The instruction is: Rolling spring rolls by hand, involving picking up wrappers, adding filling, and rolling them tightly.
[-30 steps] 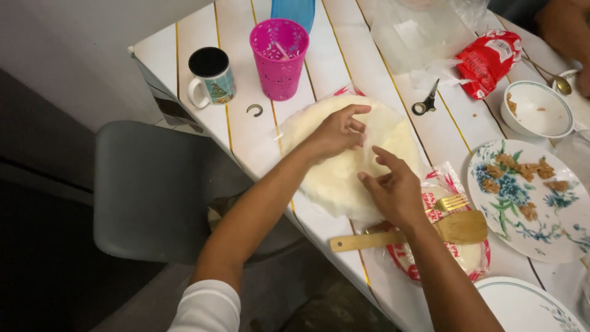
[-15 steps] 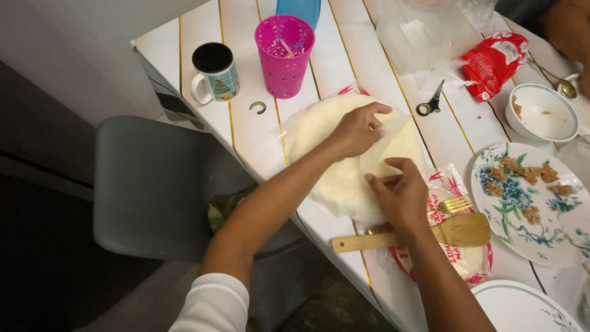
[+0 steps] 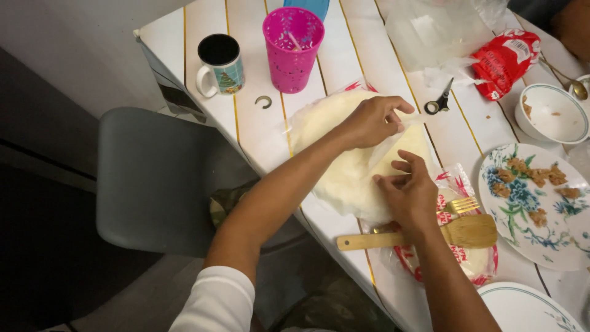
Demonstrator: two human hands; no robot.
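Over the round dough stack (image 3: 353,157) on the table (image 3: 258,135), the left hand (image 3: 372,120) pinches a thin clear sheet (image 3: 393,138) lifted partway off, while the right hand (image 3: 412,190), fingers pressed down beside that pinch, pins the stack, most of the sheet still lying unpeeled.

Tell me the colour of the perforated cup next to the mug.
The perforated cup is bright pink, seen clearly in the head view, beside the dark-rimmed mug.
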